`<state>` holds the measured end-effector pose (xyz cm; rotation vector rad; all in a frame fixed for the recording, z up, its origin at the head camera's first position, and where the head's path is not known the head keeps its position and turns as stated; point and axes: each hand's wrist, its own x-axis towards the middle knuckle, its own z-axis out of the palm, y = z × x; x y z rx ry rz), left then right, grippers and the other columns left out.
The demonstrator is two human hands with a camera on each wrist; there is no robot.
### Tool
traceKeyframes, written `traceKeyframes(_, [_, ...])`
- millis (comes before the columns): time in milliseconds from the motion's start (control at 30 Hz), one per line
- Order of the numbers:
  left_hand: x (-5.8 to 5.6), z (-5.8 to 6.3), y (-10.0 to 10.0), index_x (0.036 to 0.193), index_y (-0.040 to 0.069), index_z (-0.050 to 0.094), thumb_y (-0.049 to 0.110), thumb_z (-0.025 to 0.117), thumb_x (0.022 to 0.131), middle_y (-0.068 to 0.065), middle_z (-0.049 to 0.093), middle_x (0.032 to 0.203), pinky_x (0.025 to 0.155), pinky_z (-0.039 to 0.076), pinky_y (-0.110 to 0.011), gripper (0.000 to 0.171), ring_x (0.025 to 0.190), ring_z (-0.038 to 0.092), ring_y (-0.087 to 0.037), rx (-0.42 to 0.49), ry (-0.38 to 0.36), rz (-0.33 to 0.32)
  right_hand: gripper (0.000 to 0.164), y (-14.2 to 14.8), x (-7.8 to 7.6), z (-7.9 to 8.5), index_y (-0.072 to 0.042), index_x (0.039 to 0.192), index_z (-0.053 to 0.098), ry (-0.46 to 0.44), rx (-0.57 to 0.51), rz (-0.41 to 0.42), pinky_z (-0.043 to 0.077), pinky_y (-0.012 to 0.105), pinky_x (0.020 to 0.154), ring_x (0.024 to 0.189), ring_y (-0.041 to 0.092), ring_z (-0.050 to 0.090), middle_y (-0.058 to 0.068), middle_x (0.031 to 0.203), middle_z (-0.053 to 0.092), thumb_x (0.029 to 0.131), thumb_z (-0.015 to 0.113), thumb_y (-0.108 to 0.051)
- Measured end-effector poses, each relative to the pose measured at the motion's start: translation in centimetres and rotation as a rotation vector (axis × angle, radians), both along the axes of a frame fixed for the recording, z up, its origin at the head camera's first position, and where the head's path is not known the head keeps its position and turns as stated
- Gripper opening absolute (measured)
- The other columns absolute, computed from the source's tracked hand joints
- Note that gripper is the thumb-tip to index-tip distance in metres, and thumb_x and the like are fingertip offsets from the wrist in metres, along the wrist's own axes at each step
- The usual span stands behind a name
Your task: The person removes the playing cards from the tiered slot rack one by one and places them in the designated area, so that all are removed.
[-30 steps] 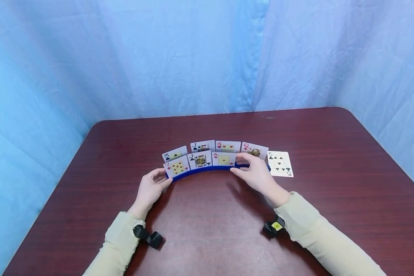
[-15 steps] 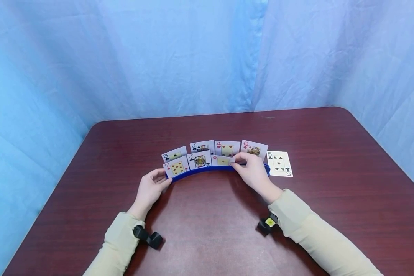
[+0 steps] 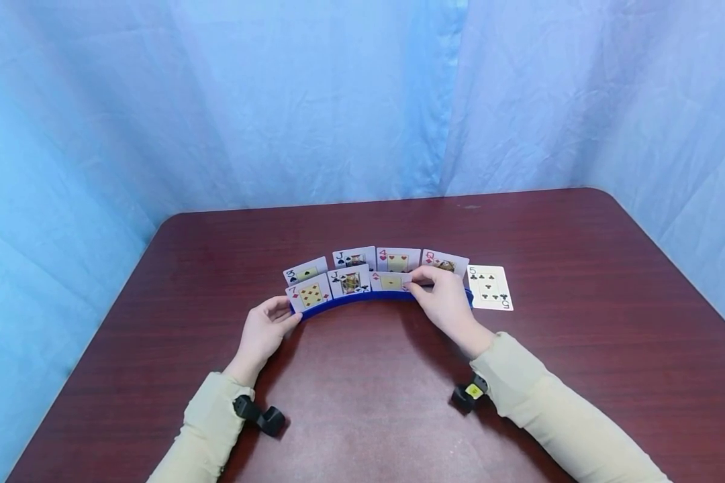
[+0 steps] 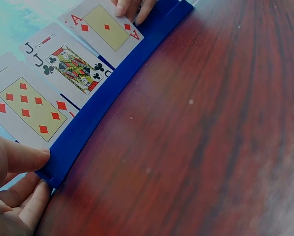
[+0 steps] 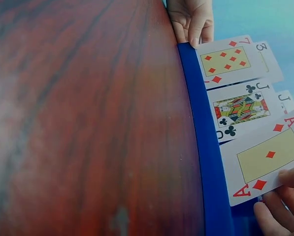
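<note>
Head view: six cards are stood in the blue card holder [image 3: 362, 296], mid-frame on the counter [image 3: 362, 402]. Back row, left to right: three of spades [image 3: 305, 272], back jack [image 3: 354, 257], four of hearts [image 3: 399, 259], queen of diamonds [image 3: 445, 260]. Front row: seven of diamonds [image 3: 309, 294], jack of clubs [image 3: 350, 282]. All six judged done. Ace of diamonds [image 3: 389, 282] is in hand at the front row, right of the jack of clubs; judged as being set. Five of clubs [image 3: 489, 287] is left flat on the counter, right of centre, at the holder's right end; judged as the one card not loaded. Ace is clamped at its right edge by the right grip [image 3: 448, 302]; the holder's left end is clamped by the left grip [image 3: 266, 331].

Left wrist view: holder end is pinched at lower left, thumb in front. Ace is seen at top centre, right fingertips on it. Its lower corner letter is shown whole, while the jack of clubs' is cut off by the holder lip, so the ace is judged not fully seated.

Right wrist view: ace is at lower right, skewed against the jack of clubs, pinched between thumb in front and fingers behind. Whether its bottom edge is in the slot can't be told. Left grip is at the top of frame, well apart from the ace.
</note>
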<state>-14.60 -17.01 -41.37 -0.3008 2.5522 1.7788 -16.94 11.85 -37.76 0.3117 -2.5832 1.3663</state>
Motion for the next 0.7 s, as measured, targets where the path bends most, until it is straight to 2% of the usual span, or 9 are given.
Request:
traceKeyframes(367, [-0.1,-0.1,0.0,0.119,-0.008,0.056,-0.001,0.065,0.085,-0.028,0.06,0.12,0.097,0.047,-0.04,0.036,0.112,0.058,-0.032,-0.001,0.0,0.0,0.005,0.3,0.6,1.2,0.001,0.087,0.068,0.027,0.009,0.006,0.056,0.037,0.073,0.077,0.024,0.068,0.015,0.086,0.071,0.083,0.068,-0.001])
traceKeyframes(600, [-0.1,-0.1,0.1,0.119,-0.008,0.057,-0.002,0.066,0.085,-0.028,0.06,0.12,0.097,0.047,-0.039,0.036,0.112,0.058,-0.032,0.006,0.005,0.0,0.009,0.9,0.8,2.1,0.0,0.093,0.068,0.032,0.033,0.016,0.056,0.036,0.072,0.081,0.024,0.067,0.015,0.092,0.071,0.085,0.067,-0.003])
traceKeyframes(700, [-0.1,0.0,0.1,0.119,-0.007,0.057,-0.001,0.066,0.085,-0.027,0.06,0.121,0.097,0.047,-0.04,0.036,0.112,0.059,-0.032,0.005,-0.002,0.001,0.011,1.2,0.9,2.6,0.0,0.096,0.069,0.024,0.021,0.013,0.056,0.032,0.072,0.083,0.023,0.065,0.015,0.094,0.071,0.086,0.066,-0.004])
